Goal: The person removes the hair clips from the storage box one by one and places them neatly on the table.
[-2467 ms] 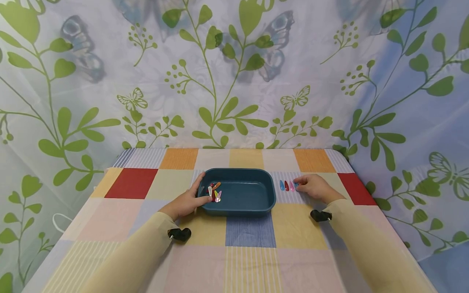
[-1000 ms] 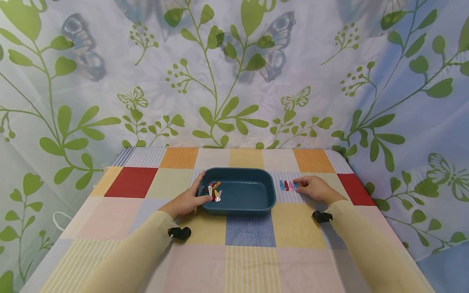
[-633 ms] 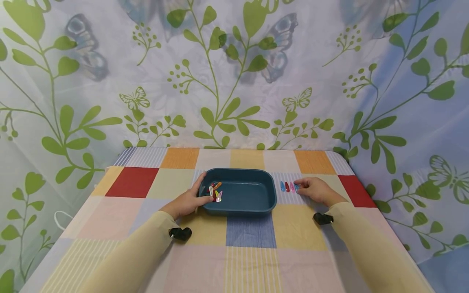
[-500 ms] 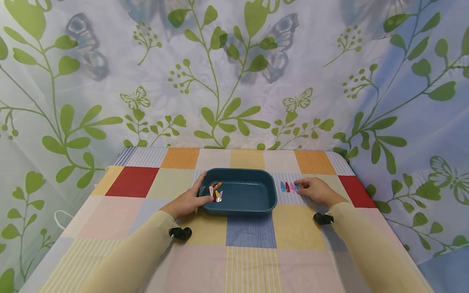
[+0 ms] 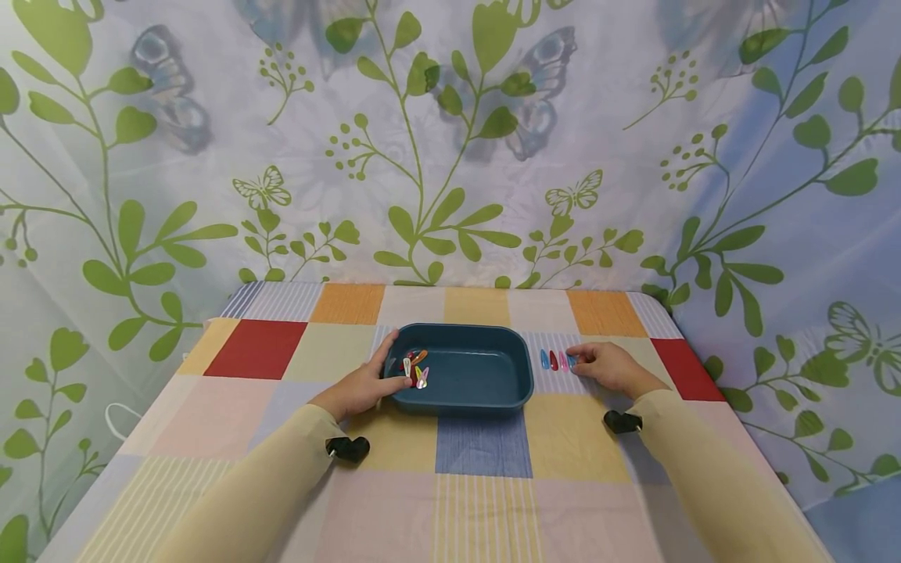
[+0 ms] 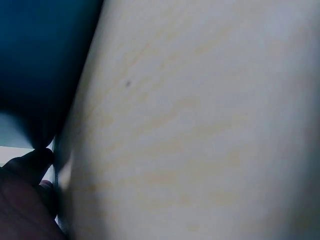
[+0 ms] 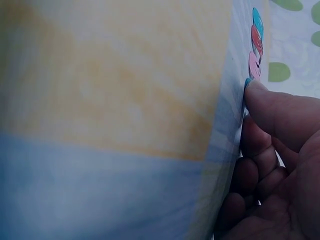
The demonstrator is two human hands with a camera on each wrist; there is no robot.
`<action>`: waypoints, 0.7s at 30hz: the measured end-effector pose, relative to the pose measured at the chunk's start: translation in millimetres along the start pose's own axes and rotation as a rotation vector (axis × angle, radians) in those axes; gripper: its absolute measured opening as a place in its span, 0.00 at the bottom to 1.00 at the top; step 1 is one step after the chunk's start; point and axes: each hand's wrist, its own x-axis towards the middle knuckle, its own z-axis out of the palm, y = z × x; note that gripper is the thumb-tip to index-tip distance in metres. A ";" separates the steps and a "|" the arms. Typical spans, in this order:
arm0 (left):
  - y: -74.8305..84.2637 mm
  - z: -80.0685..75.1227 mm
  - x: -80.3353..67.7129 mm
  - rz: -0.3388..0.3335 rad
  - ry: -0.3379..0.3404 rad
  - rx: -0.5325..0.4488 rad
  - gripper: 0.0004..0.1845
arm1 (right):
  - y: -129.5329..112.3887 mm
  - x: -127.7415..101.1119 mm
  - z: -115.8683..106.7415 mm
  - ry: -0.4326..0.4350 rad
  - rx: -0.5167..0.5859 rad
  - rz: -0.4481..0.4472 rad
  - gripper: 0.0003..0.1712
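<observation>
surface [image 5: 486,446], checked cloth | teal tray [image 5: 493,399], left hand [image 5: 362,387] grips its near-left rim | right hand [image 5: 608,366] fingertip pins a blue hair clip [image 7: 247,81] beside three loose clips [image 5: 552,360] | risk: flat clip may slide off the pinch, nudging neighbours

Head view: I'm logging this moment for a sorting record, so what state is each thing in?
Blue tray: upright on the tablecloth, holding a few clips at its left end.
Clips in tray: loose, piled together.
Row of clips: flat on the tablecloth right of the tray, side by side.
Left hand: grips the tray's left rim.
Right hand: a fingertip on the row's rightmost blue clip.
Tablecloth: spread flat.
</observation>
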 end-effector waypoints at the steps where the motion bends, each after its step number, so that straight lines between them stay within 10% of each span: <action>1: -0.1 0.0 0.2 -0.001 0.000 -0.003 0.54 | -0.5 -0.5 -0.2 0.001 0.006 0.005 0.25; 21: -3.0 0.8 2.0 0.010 0.003 -0.005 0.54 | 3.7 -3.7 -4.7 0.011 0.040 -0.003 0.28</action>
